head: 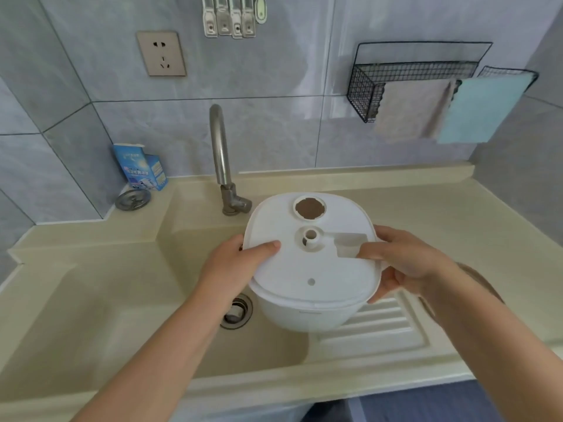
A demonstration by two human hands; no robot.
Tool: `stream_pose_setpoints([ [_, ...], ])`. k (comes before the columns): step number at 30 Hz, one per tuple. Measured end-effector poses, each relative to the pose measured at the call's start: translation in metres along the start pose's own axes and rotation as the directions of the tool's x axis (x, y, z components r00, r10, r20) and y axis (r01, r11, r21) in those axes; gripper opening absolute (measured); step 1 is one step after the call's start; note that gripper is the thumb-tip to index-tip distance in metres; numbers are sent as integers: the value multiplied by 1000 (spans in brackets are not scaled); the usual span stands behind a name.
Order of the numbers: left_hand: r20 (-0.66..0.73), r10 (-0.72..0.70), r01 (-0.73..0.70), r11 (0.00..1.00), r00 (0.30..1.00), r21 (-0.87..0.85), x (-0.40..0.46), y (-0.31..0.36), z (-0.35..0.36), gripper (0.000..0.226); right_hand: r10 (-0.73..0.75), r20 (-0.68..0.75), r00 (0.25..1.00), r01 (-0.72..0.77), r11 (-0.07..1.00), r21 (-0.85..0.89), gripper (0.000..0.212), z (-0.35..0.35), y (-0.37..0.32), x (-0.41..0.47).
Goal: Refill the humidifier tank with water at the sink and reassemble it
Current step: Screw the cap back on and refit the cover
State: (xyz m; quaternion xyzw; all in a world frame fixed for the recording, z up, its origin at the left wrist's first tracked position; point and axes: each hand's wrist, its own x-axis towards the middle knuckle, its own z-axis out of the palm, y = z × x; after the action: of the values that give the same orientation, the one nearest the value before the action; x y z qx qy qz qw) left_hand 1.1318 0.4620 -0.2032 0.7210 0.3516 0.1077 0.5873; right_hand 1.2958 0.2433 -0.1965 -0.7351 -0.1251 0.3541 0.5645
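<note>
Left hand point(231, 263): my thumb lies flat across the top of the humidifier tank point(310, 269), the other fingers curled under its left rim, so I am gripping it.
Right hand point(405, 263): thumb pressed on the top near the recessed slot, fingers wrapped round the right rim and under; also gripping.
Tank position: held in the air over the sink point(122, 315), level, just in front of the faucet point(220, 153) base and above the drain point(237, 312); part of it hangs over the ribbed drainboard point(384, 327).
Tank openings: one large round fill hole point(309, 208) on the far side, one small central tube, one tiny dot nearer me.
Step in hand: I judge I am bringing the tank to the water; no water is running, and I cannot tell what is inside.
Next move calls for: sliding the tank left and back so the fill hole sits under the spout, then freeing one hand for the tap.
Count: two hands, one tank, one faucet, one drain, one loose strainer plug point(133, 198), one blue box point(141, 166), two hanging cloths, one wire basket point(408, 77), one wall socket point(161, 53).
</note>
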Motion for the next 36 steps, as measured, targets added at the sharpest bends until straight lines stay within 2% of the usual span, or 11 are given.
stream_pose_setpoints([
  [5,-34,6,-6,1000,999,-10,-12,4,45,51,17,11,1000,-17,1000,-2,30,-40,13,-4],
  [10,-61,0,1,1000,998,5,-20,5,77,46,38,55,998,-38,999,-10,36,-69,23,-4],
  [14,-60,-9,9,1000,998,11,-27,6,94,53,44,93,995,-42,999,-30,37,-89,27,-6],
  [18,-86,-22,25,999,996,33,-35,1,105,53,75,102,992,-72,997,-33,32,-99,33,-7],
  [21,-104,-47,52,998,993,48,-42,-5,112,51,108,105,989,-104,994,-42,42,-100,40,-9],
  [27,-138,-84,86,996,987,8,-52,-23,120,44,132,120,984,-125,990,-65,46,-96,51,-11],
  [31,-152,-78,75,997,985,-26,-53,-30,122,48,125,126,984,-113,989,-95,30,-96,50,-9],
  [36,-135,-94,78,990,986,-113,-52,-34,123,49,140,165,976,-115,982,-150,26,-100,51,-7],
])
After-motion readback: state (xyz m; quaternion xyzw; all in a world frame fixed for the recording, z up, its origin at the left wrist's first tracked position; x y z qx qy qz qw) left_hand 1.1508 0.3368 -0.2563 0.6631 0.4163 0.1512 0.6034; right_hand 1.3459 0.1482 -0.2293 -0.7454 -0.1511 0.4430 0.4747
